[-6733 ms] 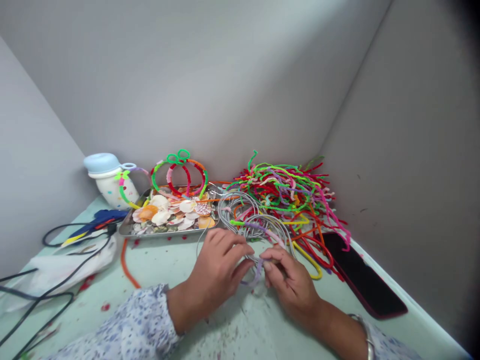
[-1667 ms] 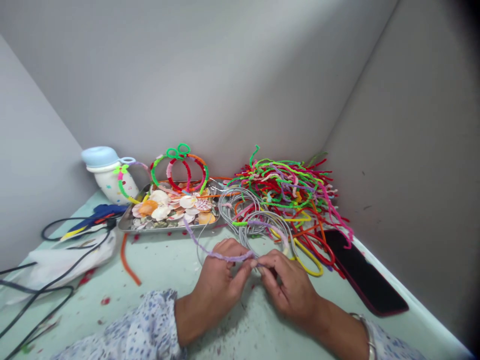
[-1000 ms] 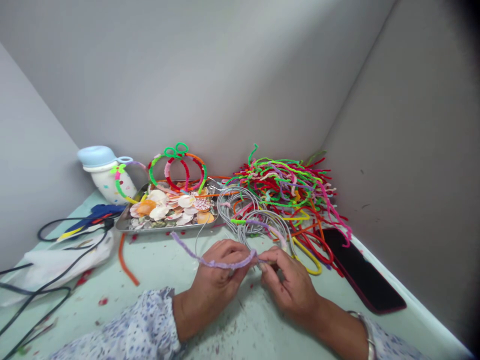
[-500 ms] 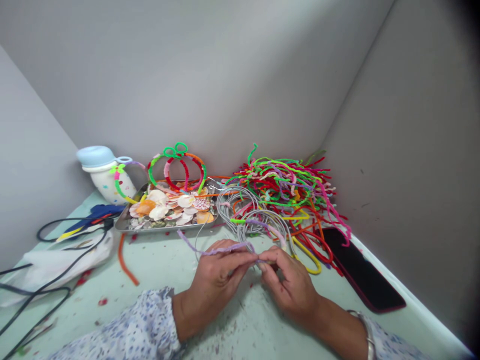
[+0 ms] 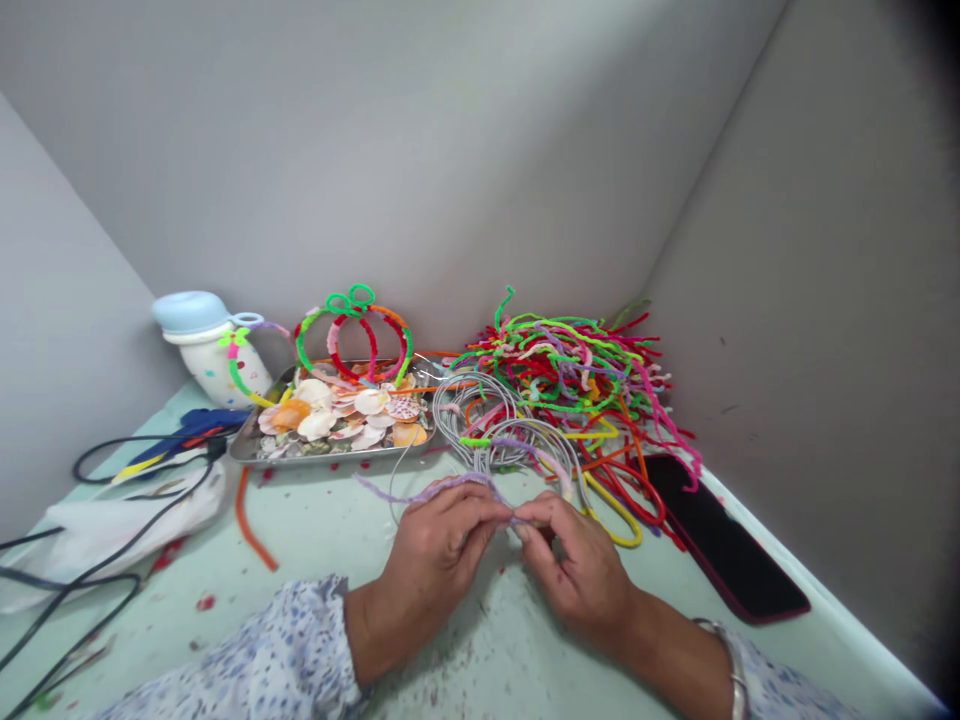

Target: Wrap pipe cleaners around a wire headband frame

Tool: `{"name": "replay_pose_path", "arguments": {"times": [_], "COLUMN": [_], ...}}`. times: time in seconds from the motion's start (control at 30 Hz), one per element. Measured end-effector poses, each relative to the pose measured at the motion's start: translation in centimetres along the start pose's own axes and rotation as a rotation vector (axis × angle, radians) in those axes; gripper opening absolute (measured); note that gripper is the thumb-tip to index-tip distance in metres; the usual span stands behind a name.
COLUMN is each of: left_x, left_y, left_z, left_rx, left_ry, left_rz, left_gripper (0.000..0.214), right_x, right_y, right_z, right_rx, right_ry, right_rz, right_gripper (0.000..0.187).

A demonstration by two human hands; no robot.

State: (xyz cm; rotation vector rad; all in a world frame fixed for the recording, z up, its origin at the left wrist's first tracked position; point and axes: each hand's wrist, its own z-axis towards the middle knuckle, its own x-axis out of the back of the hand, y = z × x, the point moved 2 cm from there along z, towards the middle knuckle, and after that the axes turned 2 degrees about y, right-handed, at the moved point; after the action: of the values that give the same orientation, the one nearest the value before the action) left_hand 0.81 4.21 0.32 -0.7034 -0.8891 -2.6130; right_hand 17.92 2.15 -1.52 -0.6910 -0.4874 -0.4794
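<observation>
So, left hand (image 5: pixel 439 548) and right hand (image 5: pixel 581 562) are nearly fingertip to fingertip, both pinched tight on a purple pipe cleaner (image 5: pixel 424 493). Its long tail points between nine and ten o'clock, over the left knuckles, so left's nearer. Gray wire coils (image 5: pixel 443 415) sit around eleven.

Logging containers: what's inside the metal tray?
White, orange and speckled seashells, heaped across the metal tray. The floor beneath them is covered; can't see whether anything else lies there.
</observation>
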Motion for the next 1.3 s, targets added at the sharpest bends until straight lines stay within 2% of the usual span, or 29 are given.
{"name": "replay_pose_path", "arguments": {"times": [0.53, 0.77, 1.13, 1.3], "left_x": [-0.04, -0.06, -0.10, -0.21], "left_y": [0.10, 0.01, -0.15, -0.14], "left_z": [0.26, 0.14, 0.04, -0.01], "left_rx": [0.092, 0.093, 0.090, 0.082], "left_ry": [-0.093, -0.135, -0.134, -0.200], "left_rz": [0.010, 0.040, 0.035, 0.057], "left_gripper": [0.011, 0.012, 0.012, 0.017], "right_x": [-0.19, -0.25, 0.01, -0.03], "right_y": [0.00, 0.19, 0.18, 0.21], "right_z": [-0.12, -0.11, 0.04, 0.02], "right_rx": [-0.005, 0.012, 0.014, 0.043], "right_ry": [-0.021, -0.040, -0.019, -0.031], "right_rz": [-0.056, -0.065, -0.082, -0.078], "right_gripper": [0.012, 0.013, 0.011, 0.013]}}
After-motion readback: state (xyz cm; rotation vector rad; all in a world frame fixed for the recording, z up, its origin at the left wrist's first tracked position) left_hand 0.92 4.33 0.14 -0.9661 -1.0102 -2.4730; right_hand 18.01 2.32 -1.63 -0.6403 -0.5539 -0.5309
